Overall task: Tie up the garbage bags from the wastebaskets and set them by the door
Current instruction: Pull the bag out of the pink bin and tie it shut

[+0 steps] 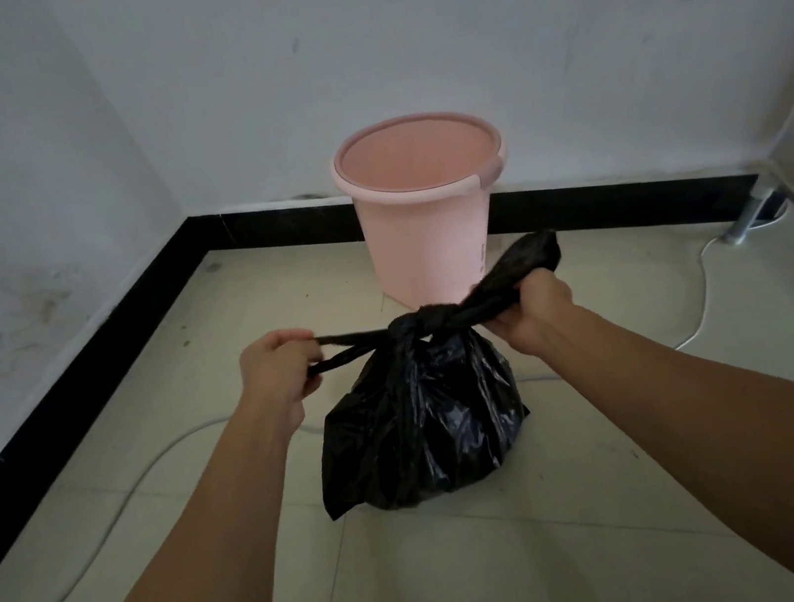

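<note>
A full black garbage bag (419, 422) sits on the tiled floor in front of me, its neck drawn into a knot (415, 327). My left hand (276, 366) grips the thin loop of plastic stretched out to the left of the knot. My right hand (533, 306) is closed on the wider end of the bag, which sticks up to the right. Both ends are pulled taut away from the knot. Behind the bag stands a pink wastebasket (425, 213), with no bag inside it.
The wastebasket stands against a white wall with a black skirting (95, 343). A white cable (160, 458) runs across the floor behind the bag and off to the right. A grey panel or furniture edge with a metal foot (748, 219) is at the right.
</note>
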`<state>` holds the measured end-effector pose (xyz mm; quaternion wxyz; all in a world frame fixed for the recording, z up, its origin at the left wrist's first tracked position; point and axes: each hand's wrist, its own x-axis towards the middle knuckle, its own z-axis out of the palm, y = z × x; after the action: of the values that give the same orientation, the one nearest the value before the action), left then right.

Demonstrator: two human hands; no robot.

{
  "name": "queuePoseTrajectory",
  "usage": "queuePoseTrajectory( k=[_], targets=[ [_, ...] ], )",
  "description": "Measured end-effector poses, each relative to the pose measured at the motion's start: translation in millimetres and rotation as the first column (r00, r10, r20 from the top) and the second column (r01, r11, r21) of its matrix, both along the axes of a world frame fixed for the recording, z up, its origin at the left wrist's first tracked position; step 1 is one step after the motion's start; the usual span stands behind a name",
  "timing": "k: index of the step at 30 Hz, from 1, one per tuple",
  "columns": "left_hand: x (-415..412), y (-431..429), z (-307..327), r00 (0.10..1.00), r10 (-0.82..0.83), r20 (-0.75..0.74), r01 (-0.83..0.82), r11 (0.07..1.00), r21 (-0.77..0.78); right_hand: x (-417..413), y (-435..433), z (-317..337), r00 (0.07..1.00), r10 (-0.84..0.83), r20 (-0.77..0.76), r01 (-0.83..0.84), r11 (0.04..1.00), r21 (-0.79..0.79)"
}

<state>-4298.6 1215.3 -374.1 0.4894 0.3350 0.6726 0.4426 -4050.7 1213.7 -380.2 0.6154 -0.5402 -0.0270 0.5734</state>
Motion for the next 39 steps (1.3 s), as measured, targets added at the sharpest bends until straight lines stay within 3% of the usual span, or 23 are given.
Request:
queuePoseTrajectory(
  k=[2, 5, 8, 10, 11, 14, 17, 19, 21, 22, 25, 26, 28, 31, 35, 37, 39],
  targets=[
    [-19.1, -1.4, -20.9, 0.958, 0.277, 0.078, -0.267, 0.957, -0.117, 15.6, -3.2, -4.2, 0.995, -0.097, 0.033, 0.100, 0.992, -0.077],
    [-28.3, -10.3, -43.4, 0.889, 0.426, 0.165, -0.393, 0.898, -0.200, 29.9, -12.7, -15.0, 0.989, -0.148, 0.031, 0.151, 0.974, -0.167],
    [-9.8, -14.7, -42.1, 0.831, 0.341, 0.439, -0.268, 0.938, -0.220, 26.2, -14.0, -25.2, 0.985, -0.167, 0.032, 0.170, 0.961, -0.218],
    [2.8, -14.8, -32.5, 0.716, 0.250, 0.652, -0.175, 0.968, -0.179, 25.1, -10.9, -29.6, 0.983, -0.171, 0.066, 0.182, 0.951, -0.249],
    [7.2, -14.0, -27.9, 0.683, 0.252, 0.686, -0.187, 0.968, -0.169, 27.4, -9.1, -31.1, 0.981, -0.179, 0.072, 0.191, 0.947, -0.258],
    [9.9, -11.9, -29.9, 0.746, 0.316, 0.586, -0.252, 0.949, -0.191, 38.9, -6.1, -31.7, 0.969, -0.245, 0.002, 0.236, 0.931, -0.280],
    [6.3, -15.2, -43.5, 0.917, 0.288, 0.276, -0.261, 0.957, -0.129, 43.0, -6.5, -33.1, 0.949, -0.311, -0.054, 0.282, 0.912, -0.298],
    [7.7, -17.2, -50.8, 0.995, 0.060, -0.077, -0.061, 0.998, -0.011, 41.1, -6.6, -33.4, 0.965, -0.261, -0.005, 0.251, 0.932, -0.262],
    [14.7, -21.6, -57.1, 0.914, -0.213, -0.345, 0.215, 0.976, -0.035, 36.1, -8.6, -32.3, 0.993, -0.120, 0.012, 0.120, 0.982, -0.146],
    [16.9, -24.9, -61.8, 0.869, -0.319, -0.379, 0.303, 0.947, -0.103, 31.0, -13.9, -29.3, 1.000, 0.013, 0.015, -0.012, 0.996, -0.093],
    [20.1, -34.7, -82.1, 0.700, -0.556, -0.448, 0.453, 0.831, -0.324, 3.9, -30.9, -37.2, 0.884, 0.433, 0.174, -0.418, 0.901, -0.114],
    [21.4, -37.9, -85.5, 0.637, -0.613, -0.467, 0.486, 0.790, -0.374, -9.6, -36.6, -42.9, 0.813, 0.523, 0.258, -0.497, 0.853, -0.162],
    [27.4, -39.4, -82.7, 0.617, -0.659, -0.430, 0.533, 0.752, -0.387, -33.8, -44.4, -57.6, 0.697, 0.600, 0.392, -0.554, 0.798, -0.237],
    [33.0, -38.4, -69.1, 0.722, -0.627, -0.293, 0.545, 0.776, -0.318, -47.8, -44.8, -80.5, 0.660, 0.498, 0.562, -0.351, 0.866, -0.356],
    [32.3, -37.1, -67.1, 0.784, -0.586, -0.206, 0.538, 0.806, -0.246, -48.2, -39.5, -81.7, 0.757, 0.418, 0.503, -0.245, 0.894, -0.374],
    [33.5, -36.6, -67.8, 0.812, -0.556, -0.179, 0.522, 0.828, -0.206, -52.2, -37.8, -73.0, 0.666, 0.372, 0.647, -0.230, 0.927, -0.296],
    [36.5, -35.2, -65.7, 0.822, -0.541, -0.179, 0.514, 0.839, -0.178, -57.0, -39.3, -58.4, 0.470, 0.250, 0.846, -0.259, 0.956, -0.138]
  ],
)
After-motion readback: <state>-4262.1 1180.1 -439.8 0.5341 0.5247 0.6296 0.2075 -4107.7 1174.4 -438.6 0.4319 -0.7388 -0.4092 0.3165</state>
